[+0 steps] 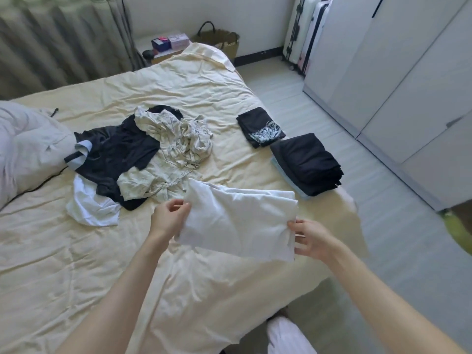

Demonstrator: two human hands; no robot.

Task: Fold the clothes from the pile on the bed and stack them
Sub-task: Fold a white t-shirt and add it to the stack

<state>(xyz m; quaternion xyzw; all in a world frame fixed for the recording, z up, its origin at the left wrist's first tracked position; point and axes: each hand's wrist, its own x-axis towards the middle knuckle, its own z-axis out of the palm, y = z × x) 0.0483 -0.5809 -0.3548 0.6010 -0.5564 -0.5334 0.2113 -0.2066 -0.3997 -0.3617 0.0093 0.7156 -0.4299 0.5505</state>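
Above the cream-sheeted bed (76,264), your left hand (168,218) and right hand (310,238) apparently pinch the folded white cotton garment (237,221).

I see bare sheet on the bed (63,264) near-left; unfolded pile (132,159) blocks centre, folded stacks (306,163) crowd the right edge.

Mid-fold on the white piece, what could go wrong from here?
1. The white garment is held only at its edges by the left hand and right hand; its fold may slip open.
2. The black folded stack sits near the edge of the bed; adding a piece carelessly could tip it off.
3. The unfolded pile lies close; a trailing corner might snag it.
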